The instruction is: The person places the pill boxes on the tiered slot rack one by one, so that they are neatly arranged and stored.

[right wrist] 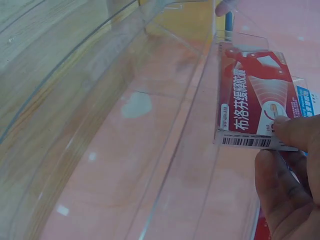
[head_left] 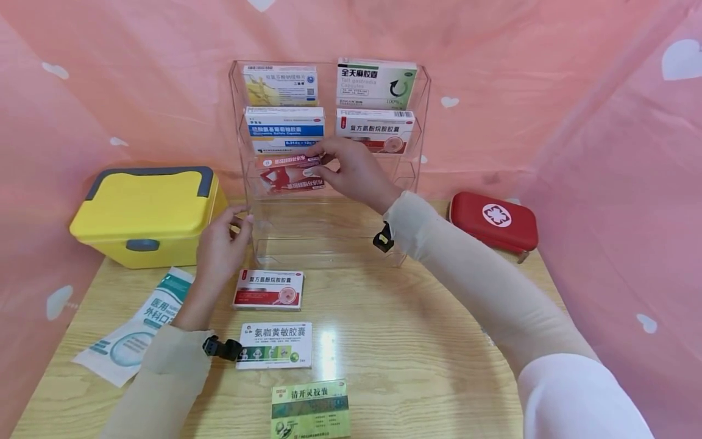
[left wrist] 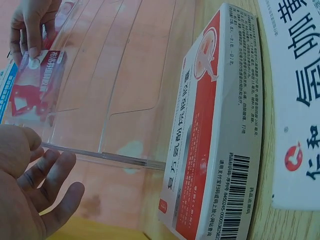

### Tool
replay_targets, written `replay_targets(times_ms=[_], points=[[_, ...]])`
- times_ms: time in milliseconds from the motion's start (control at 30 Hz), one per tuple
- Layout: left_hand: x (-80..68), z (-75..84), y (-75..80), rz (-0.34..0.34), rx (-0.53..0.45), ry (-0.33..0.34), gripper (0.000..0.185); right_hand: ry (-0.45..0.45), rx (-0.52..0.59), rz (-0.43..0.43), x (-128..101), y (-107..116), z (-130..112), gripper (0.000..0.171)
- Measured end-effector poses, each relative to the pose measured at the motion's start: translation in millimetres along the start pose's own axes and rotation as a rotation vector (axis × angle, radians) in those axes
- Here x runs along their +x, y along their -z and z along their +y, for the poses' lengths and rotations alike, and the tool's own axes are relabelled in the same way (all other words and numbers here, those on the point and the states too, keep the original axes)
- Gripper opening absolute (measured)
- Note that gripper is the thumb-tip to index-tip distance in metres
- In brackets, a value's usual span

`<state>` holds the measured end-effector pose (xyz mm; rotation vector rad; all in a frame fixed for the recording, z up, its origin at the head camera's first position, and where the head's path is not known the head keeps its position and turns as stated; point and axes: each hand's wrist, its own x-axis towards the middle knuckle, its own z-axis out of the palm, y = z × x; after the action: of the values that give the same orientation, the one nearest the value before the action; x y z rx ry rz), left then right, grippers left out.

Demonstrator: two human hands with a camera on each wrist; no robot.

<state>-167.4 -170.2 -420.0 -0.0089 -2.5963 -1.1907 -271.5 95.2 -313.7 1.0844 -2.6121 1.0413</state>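
My right hand (head_left: pixel 351 171) pinches a red medicine box (right wrist: pixel 255 95) by its end, thumb on the printed front and fingers behind. That box sits in the left side of the third tier of a clear acrylic display rack (head_left: pixel 329 244), just under a blue-and-white box (head_left: pixel 285 129). At the rack's left side edge is my left hand (head_left: pixel 222 244); in the left wrist view the edge runs between its thumb and fingers (left wrist: pixel 60 167). A red-and-white box (head_left: pixel 269 289) lies on the table in front of the rack.
Upper tiers hold a yellow-and-white box (head_left: pixel 281 85), a green-and-white box (head_left: pixel 375 85) and another red-and-white box (head_left: pixel 378 128). A white box (head_left: pixel 274 346) and a green box (head_left: pixel 309 411) lie nearer. Around them are a yellow case (head_left: pixel 145 207), mask packet (head_left: pixel 137 329) and red pouch (head_left: pixel 493 221).
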Motion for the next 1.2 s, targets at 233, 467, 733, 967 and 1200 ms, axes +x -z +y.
replay_targets(times_ms=[233,467,733,967,1200], points=[[-0.3,1.6,-3.6,0.002,-0.009,-0.017,0.037,-0.043,-0.021,-0.022,-7,-3,2,0.029],[-1.9,4.4,-6.2,-0.003,-0.014,-0.012,0.036,0.009,-0.098,0.054,-35,-1,2,0.029],[-3.7,7.4,-6.8,0.000,-0.010,-0.023,0.036,0.021,-0.013,-0.100,-155,-28,-14,0.026],[-2.9,6.4,-1.1,0.001,0.001,-0.020,0.039,-0.015,-0.082,-0.329,-268,-73,-43,0.059],[-4.5,3.9,-0.3,0.022,0.005,-0.037,0.037,-0.053,-0.102,-0.343,-308,-101,-58,0.069]])
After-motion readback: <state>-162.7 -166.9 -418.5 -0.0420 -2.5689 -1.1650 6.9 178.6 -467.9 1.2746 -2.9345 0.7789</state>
